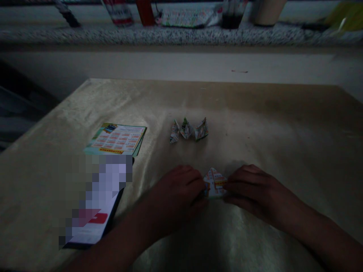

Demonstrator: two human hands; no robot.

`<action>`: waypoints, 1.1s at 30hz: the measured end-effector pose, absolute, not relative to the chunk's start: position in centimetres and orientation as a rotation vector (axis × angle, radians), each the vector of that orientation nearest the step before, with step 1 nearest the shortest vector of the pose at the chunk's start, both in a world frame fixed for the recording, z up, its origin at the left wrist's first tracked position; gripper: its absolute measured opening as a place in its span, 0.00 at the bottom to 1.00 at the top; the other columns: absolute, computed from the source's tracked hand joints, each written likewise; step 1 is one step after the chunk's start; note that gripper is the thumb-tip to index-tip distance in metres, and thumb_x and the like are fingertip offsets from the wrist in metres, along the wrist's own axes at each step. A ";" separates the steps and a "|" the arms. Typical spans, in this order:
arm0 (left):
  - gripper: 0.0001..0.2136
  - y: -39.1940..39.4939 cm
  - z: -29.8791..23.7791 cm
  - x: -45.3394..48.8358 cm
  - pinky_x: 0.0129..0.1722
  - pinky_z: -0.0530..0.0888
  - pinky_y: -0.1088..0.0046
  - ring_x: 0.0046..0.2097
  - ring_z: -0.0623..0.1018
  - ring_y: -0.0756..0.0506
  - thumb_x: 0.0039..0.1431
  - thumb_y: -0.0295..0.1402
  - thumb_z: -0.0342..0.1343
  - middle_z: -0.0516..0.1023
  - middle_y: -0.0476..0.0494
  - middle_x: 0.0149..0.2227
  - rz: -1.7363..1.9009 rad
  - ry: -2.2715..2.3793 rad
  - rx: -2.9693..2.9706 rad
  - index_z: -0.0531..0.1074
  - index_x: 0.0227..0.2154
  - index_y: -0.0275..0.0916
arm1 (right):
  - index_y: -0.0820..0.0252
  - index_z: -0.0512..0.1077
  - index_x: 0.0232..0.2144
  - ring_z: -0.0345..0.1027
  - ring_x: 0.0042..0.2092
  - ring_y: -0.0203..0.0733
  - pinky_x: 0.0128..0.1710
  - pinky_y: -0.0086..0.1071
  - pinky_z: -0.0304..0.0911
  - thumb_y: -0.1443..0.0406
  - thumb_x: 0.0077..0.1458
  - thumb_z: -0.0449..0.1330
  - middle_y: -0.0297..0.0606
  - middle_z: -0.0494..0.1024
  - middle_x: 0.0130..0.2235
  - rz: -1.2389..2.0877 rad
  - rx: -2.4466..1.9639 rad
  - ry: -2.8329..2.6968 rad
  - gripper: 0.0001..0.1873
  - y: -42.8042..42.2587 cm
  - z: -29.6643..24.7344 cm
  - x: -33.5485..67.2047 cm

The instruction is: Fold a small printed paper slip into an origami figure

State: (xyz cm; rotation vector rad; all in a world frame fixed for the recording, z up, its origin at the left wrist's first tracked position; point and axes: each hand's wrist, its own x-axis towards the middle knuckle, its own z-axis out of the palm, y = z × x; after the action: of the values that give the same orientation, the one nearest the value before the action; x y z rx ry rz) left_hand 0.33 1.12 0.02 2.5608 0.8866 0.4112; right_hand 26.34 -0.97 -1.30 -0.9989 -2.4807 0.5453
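Note:
Between my hands is a small piece of folded printed paper (pixel 214 185), pointed at the top with a straight lower edge. My left hand (pixel 184 189) pinches its left side, the fingers curled together. On the opposite side, my right hand (pixel 252 189) grips the paper's right corner with closed fingers. My fingers hide both ends of the paper. Beyond my hands stand three little folded paper shapes in a row: a narrow left one (pixel 174 132), a middle one (pixel 185 129) and a wider right one (pixel 201 130).
At left on the table (pixel 283 124) lies a small stack of printed sheets (pixel 119 139). Nearer me is a phone (pixel 93 223) with its screen partly blurred out. A speckled stone ledge (pixel 181 36) at the back holds a cup (pixel 266 11), a dark-bottomed glass (pixel 232 15) and other items.

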 end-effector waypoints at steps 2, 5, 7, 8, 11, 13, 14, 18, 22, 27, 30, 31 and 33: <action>0.02 0.9 0.1 0.4 0.39 0.72 0.64 0.36 0.75 0.44 0.61 0.27 0.62 0.79 0.46 0.36 0.423 0.865 2.624 0.75 0.37 0.36 | 0.55 0.75 0.45 0.69 0.39 0.41 0.44 0.37 0.63 0.64 0.65 0.62 0.33 0.78 0.38 0.539 -0.984 -2.501 0.06 -0.9 -1.3 26.3; 0.03 0.6 0.2 0.5 0.39 0.72 0.64 0.35 0.75 0.44 0.63 0.25 0.58 0.79 0.45 0.35 0.418 0.855 2.683 0.76 0.36 0.36 | 0.58 0.76 0.43 0.69 0.39 0.42 0.44 0.38 0.64 0.66 0.66 0.60 0.36 0.78 0.37 0.490 -0.960 -2.530 0.05 -1.0 -1.2 26.3; 0.04 0.6 0.3 0.5 0.38 0.73 0.64 0.35 0.75 0.44 0.64 0.23 0.56 0.79 0.45 0.34 0.410 0.862 2.694 0.76 0.36 0.35 | 0.59 0.76 0.43 0.68 0.38 0.42 0.43 0.38 0.64 0.67 0.67 0.59 0.37 0.78 0.37 0.456 -0.950 -2.535 0.06 -1.1 -1.0 26.3; 0.05 0.6 0.3 0.5 0.38 0.73 0.64 0.35 0.75 0.44 0.64 0.23 0.56 0.79 0.44 0.34 0.413 0.868 2.691 0.76 0.35 0.35 | 0.60 0.76 0.44 0.68 0.38 0.42 0.43 0.39 0.64 0.68 0.67 0.58 0.38 0.78 0.37 0.443 -0.950 -2.534 0.07 -1.2 -1.0 26.3; 0.03 0.6 0.3 0.5 0.38 0.73 0.64 0.35 0.75 0.43 0.62 0.24 0.57 0.79 0.44 0.35 0.422 0.890 2.652 0.75 0.36 0.35 | 0.60 0.77 0.42 0.68 0.38 0.43 0.42 0.39 0.64 0.68 0.67 0.58 0.38 0.78 0.36 0.412 -0.959 -2.539 0.07 -1.2 -0.9 26.2; 0.03 0.5 0.2 0.6 0.40 0.74 0.62 0.37 0.76 0.42 0.61 0.26 0.59 0.79 0.43 0.37 0.414 0.911 2.623 0.75 0.38 0.35 | 0.61 0.77 0.40 0.69 0.37 0.43 0.41 0.39 0.64 0.68 0.68 0.57 0.39 0.78 0.35 0.370 -0.964 -2.530 0.08 -1.0 -1.0 26.0; 0.04 0.5 0.1 0.7 0.40 0.74 0.62 0.38 0.76 0.42 0.61 0.27 0.60 0.79 0.42 0.37 0.415 0.933 2.603 0.75 0.39 0.35 | 0.61 0.77 0.40 0.69 0.37 0.43 0.40 0.39 0.64 0.68 0.68 0.56 0.40 0.78 0.35 0.343 -0.966 -2.522 0.09 -1.0 -1.0 25.9; 0.04 0.3 -0.4 1.1 0.41 0.73 0.59 0.38 0.76 0.41 0.66 0.27 0.55 0.78 0.43 0.36 0.419 1.130 2.453 0.75 0.37 0.36 | 0.65 0.76 0.39 0.69 0.36 0.44 0.40 0.41 0.62 0.69 0.69 0.55 0.40 0.78 0.33 0.271 -1.005 -2.500 0.10 -0.7 -1.4 25.4; 0.06 0.2 -0.6 1.5 0.41 0.73 0.59 0.37 0.75 0.41 0.68 0.28 0.53 0.77 0.41 0.35 0.366 1.247 2.348 0.74 0.35 0.36 | 0.63 0.74 0.37 0.68 0.35 0.44 0.40 0.42 0.60 0.67 0.70 0.53 0.38 0.76 0.32 0.301 -1.138 -2.481 0.11 -0.8 -1.8 25.1; 0.04 0.2 -0.5 2.0 0.43 0.72 0.57 0.39 0.76 0.40 0.67 0.31 0.56 0.78 0.41 0.37 0.323 1.256 2.368 0.73 0.37 0.36 | 0.62 0.74 0.37 0.68 0.35 0.46 0.40 0.42 0.60 0.66 0.69 0.53 0.39 0.77 0.33 0.352 -1.255 -2.447 0.10 -1.1 -2.1 24.9; 0.03 0.2 -0.2 2.3 0.43 0.72 0.58 0.39 0.76 0.40 0.67 0.29 0.55 0.79 0.41 0.37 0.257 1.300 2.386 0.73 0.37 0.36 | 0.61 0.73 0.38 0.68 0.36 0.46 0.41 0.42 0.60 0.67 0.68 0.55 0.39 0.77 0.34 0.366 -1.261 -2.431 0.08 -1.2 -2.2 24.9; 0.03 0.2 -0.1 2.4 0.42 0.72 0.58 0.39 0.76 0.40 0.67 0.29 0.56 0.79 0.41 0.37 0.250 1.314 2.388 0.73 0.37 0.36 | 0.61 0.73 0.39 0.68 0.36 0.46 0.41 0.42 0.60 0.67 0.68 0.55 0.39 0.77 0.34 0.374 -1.263 -2.421 0.07 -1.2 -2.2 24.8; 0.03 0.2 0.2 2.5 0.41 0.72 0.60 0.38 0.77 0.41 0.67 0.29 0.56 0.80 0.42 0.36 0.241 1.335 2.384 0.72 0.37 0.37 | 0.60 0.72 0.41 0.68 0.37 0.46 0.42 0.41 0.60 0.67 0.68 0.56 0.38 0.77 0.36 0.391 -1.268 -2.395 0.05 -1.3 -2.2 24.8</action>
State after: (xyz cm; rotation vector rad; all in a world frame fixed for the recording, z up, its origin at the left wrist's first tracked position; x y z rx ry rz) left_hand 2.54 0.24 0.20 2.3842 1.3347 0.2415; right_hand 24.81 -1.27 -2.24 -1.2680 -2.3946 0.3909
